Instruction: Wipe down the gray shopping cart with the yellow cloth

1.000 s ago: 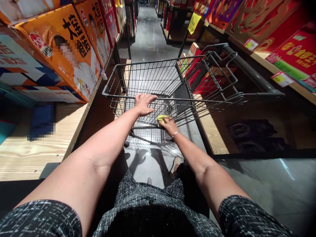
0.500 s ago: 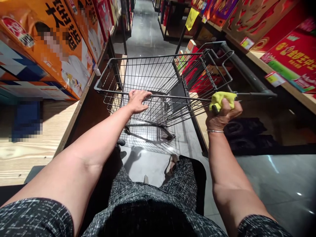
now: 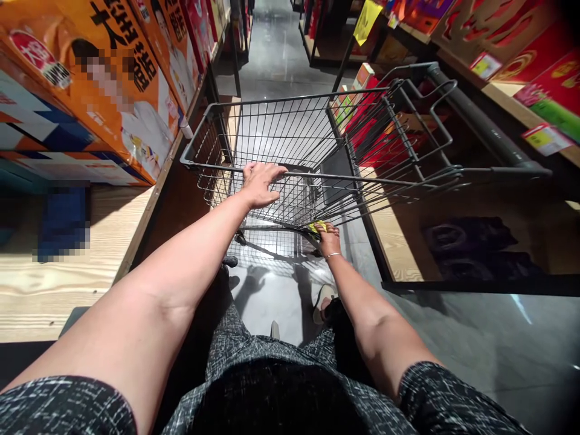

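Note:
A grey wire shopping cart stands sideways before me in the aisle, its handle to the right. My left hand grips the near top rail of its basket, fingers over the rail and thumb on my side. Lower down, my right hand has a yellow cloth pressed against the cart's lower frame bar, below the basket. Part of the cloth is hidden by the fingers. The cart's basket appears to hold nothing.
Orange boxed packages sit on a wooden shelf at the left. Red boxes fill the right shelf. A yellow tag hangs from a post. Dark packs lie low at the right.
My right hand has moved with the yellow cloth from the top rail near the handle, down and left to the lower frame. My left hand stays on the rail.

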Demonstrator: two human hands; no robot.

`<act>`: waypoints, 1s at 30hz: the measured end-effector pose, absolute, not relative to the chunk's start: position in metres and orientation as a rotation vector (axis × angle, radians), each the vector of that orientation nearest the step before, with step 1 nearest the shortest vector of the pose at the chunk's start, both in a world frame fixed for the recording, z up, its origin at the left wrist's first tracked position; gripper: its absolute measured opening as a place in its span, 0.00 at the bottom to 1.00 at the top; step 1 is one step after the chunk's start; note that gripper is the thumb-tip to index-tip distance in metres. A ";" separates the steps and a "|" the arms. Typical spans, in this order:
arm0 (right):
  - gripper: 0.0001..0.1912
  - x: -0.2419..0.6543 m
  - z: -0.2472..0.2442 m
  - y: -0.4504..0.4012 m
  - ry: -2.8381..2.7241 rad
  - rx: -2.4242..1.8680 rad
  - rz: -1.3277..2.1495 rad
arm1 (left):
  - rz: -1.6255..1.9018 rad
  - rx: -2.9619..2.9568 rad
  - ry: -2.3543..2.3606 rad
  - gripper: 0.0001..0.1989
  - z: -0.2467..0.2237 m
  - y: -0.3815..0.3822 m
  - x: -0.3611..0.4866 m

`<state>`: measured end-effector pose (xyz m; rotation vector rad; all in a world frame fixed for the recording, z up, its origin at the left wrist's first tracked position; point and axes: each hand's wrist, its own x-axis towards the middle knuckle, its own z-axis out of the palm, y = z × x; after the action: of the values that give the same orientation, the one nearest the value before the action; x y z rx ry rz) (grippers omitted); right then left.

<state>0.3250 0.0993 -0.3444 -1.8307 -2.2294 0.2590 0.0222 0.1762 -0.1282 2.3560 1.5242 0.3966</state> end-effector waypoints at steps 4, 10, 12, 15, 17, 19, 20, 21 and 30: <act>0.30 0.355 -0.308 0.099 -1.887 -1.814 0.002 | 0.401 2.344 1.542 0.32 -0.129 0.179 0.020; 0.30 0.324 -0.292 0.103 -1.662 -1.790 -0.197 | 0.467 2.369 1.540 0.29 -0.133 0.181 0.019; 0.34 0.293 -0.306 0.104 -1.791 -1.929 -0.031 | 0.448 2.367 1.549 0.29 -0.133 0.181 0.020; 0.38 0.258 -0.331 0.099 -2.042 -2.102 0.309 | 0.425 2.373 1.567 0.30 -0.131 0.180 0.021; 0.35 0.249 -0.343 0.093 -2.164 -2.137 0.470 | 0.412 2.376 1.579 0.30 -0.130 0.180 0.021; 0.34 0.253 -0.348 0.088 -2.204 -2.143 0.523 | 0.393 2.379 1.581 0.30 -0.130 0.181 0.021; 0.33 0.258 -0.348 0.087 -2.201 -2.137 0.507 | 0.383 2.383 1.578 0.31 -0.130 0.181 0.021; 0.33 0.267 -0.345 0.087 -2.191 -2.121 0.466 | 0.375 2.388 1.574 0.31 -0.131 0.182 0.020; 0.27 0.421 -0.228 0.098 -1.790 -1.705 -0.371 | 0.246 2.388 1.735 0.28 -0.126 0.185 0.032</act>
<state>0.4212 0.0979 -0.2285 -1.7048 -1.7904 -0.3714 0.0318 0.1847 -0.1264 2.3883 1.7353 0.2458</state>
